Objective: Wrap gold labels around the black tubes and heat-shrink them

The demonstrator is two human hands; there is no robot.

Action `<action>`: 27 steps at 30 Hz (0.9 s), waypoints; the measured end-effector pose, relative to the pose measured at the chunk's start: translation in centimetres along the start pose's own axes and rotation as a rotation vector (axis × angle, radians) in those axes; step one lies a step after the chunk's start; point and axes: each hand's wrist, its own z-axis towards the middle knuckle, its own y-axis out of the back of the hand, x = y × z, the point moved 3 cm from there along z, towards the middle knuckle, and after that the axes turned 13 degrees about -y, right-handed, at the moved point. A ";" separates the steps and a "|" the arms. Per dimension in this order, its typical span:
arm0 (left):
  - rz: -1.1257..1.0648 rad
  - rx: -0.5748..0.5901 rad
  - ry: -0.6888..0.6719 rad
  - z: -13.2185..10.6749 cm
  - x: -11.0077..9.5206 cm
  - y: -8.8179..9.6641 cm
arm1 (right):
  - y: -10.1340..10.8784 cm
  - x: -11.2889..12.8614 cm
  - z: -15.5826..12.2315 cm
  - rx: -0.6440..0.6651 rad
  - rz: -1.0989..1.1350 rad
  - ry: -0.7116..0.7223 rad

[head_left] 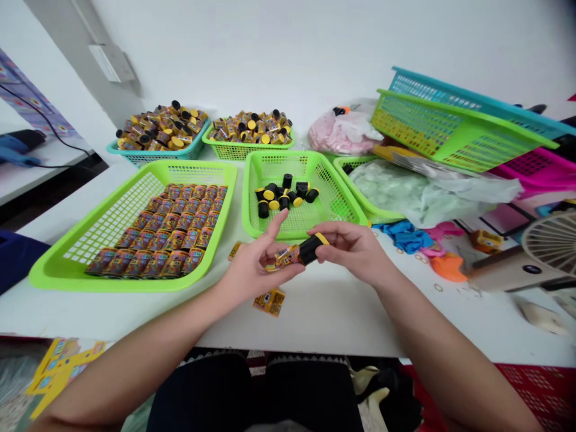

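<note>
In front of me, my right hand [353, 246] pinches a small black canister [309, 249] by its yellow-capped end. My left hand [249, 267] grips a yellow printed sleeve [286, 257] between thumb and fingers, its index finger pointing up. The canister's black end meets the sleeve; how far it sits inside I cannot tell. Beneath my left hand, flat printed sleeves [270, 302] lie on the white table [333, 318]. Just beyond my hands, a green basket [324, 180] contains several loose black canisters [288, 195], some showing yellow ends.
To the left, a large green basket [51, 273] holds rows of sleeved canisters [166, 231]. Heaped baskets, one blue [157, 157] and one green [249, 151], stand behind. Stacked baskets [450, 129], plastic bags [405, 186], balloon-like scraps [405, 237] and a fan [551, 240] crowd the right.
</note>
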 end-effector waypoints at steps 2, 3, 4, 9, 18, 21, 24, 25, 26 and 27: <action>0.063 -0.004 0.006 -0.1 0.1 0.0 | 0.0 -0.5 0.2 0.004 0.024 -0.077; 0.107 -0.017 0.006 -0.1 0.1 0.1 | -0.1 -0.7 0.3 0.003 0.027 -0.105; 0.150 -0.038 -0.001 -0.1 0.0 0.2 | -0.2 -0.7 0.3 0.003 0.025 -0.127; 0.355 -0.081 -0.024 -0.4 -0.7 0.4 | -0.7 -0.2 0.1 0.006 -0.040 -0.199; 0.677 0.021 -0.208 -0.4 -0.5 0.4 | -1.6 0.6 -0.9 -0.240 -0.324 -0.060; 0.701 0.044 -0.298 -0.3 -0.4 0.6 | -1.8 0.6 -1.2 -0.293 -0.382 -0.032; 0.668 0.063 -0.346 -0.1 -0.6 0.7 | -2.3 0.0 -1.1 -0.215 -0.353 -0.044; 0.649 0.082 -0.318 -0.1 -0.6 0.7 | -2.5 -0.2 -1.0 -0.178 -0.348 -0.023; 0.628 0.106 -0.262 0.0 -0.6 0.7 | -2.7 -0.4 -0.8 -0.148 -0.351 0.016; 0.601 0.132 -0.185 0.1 -0.5 0.7 | -2.9 -0.5 -0.7 -0.123 -0.362 0.064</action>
